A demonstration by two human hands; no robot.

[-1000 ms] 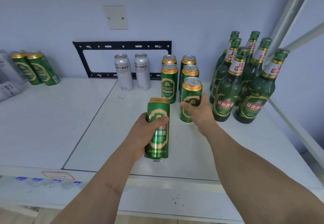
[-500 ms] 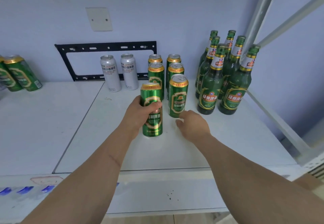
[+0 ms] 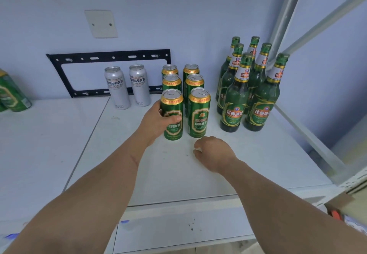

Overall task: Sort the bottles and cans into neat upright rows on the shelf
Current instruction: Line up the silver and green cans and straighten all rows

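— What's around the work area, going left to right?

— At the far left edge I see green cans (image 3: 12, 95) leaning, cut off by the frame. On the wall there's a pale cover plate (image 3: 101, 23), and below it a black metal bracket (image 3: 108, 57). In front of the bracket stand 2 silver cans (image 3: 128, 86), upright and side by side on the white shelf (image 3: 248, 164). At the far right a grey shelf post (image 3: 286, 15) with a slanted brace crosses in front of the rearmost bottle necks, and a cardboard box corner (image 3: 341, 204) shows low on the right.

— Containers?

— Nothing to report as holding anything else. The shelf carries 6 green cans in 2 files of 3. The rear 4 cans (image 3: 182, 77) are upright and close together. Right of them are 6 green bottles (image 3: 248, 87), upright, in a tight cluster.

— And your hands?

— My left hand (image 3: 156, 121) is wrapped round the front-left can (image 3: 172, 114), thumb across its label, fingers behind it. That can stands upright on the shelf, just beside the front-right can (image 3: 198, 112); I can't tell whether the 2 touch. My right hand (image 3: 213, 152) hovers low over the shelf in front of the front-right can, near it but apart. Its fingers are loosely curled under and hold nothing.
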